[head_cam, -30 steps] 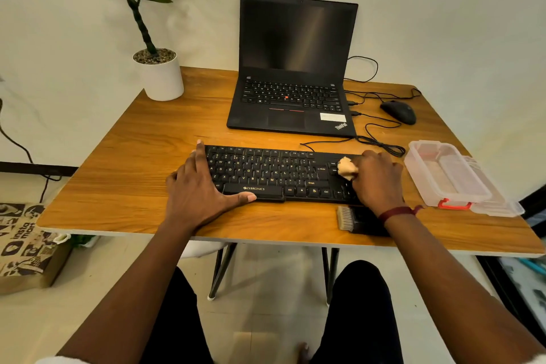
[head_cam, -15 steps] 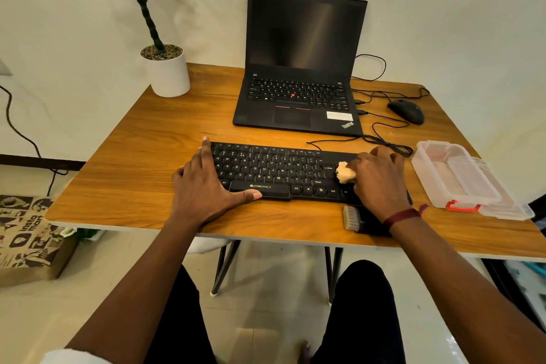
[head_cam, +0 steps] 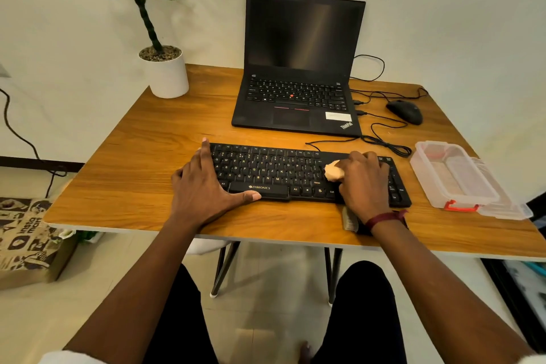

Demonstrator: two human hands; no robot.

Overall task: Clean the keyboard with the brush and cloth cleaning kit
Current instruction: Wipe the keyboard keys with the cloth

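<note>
Our right hand (head_cam: 365, 183) is closed around a small wad of pale cloth (head_cam: 334, 171), pressing it onto the keys at the right part of the black Zebronics keyboard (head_cam: 274, 174). Our left hand (head_cam: 204, 186) lies open and flat over the keyboard's left end, thumb along its front edge beneath the space bar, bracing it. The keyboard sits near the front edge of the wooden table (head_cam: 141, 162), roughly centred. The brush (head_cam: 350, 219) lies on the table just in front of the keyboard's right end, mostly hidden under our right wrist; only its bristle end shows.

We judge the main risk to be the wrist or forearm nudging the brush off the front edge, since it rests so close to it. Pressing hard with the cloth could also snag a keycap, or shove the keyboard sideways if the left hand lifts. Its cable (head_cam: 384, 142) trails toward the open laptop (head_cam: 298, 103) and could be tugged. The clear plastic container (head_cam: 455, 177) near the right edge stands apart from our hands.
</note>
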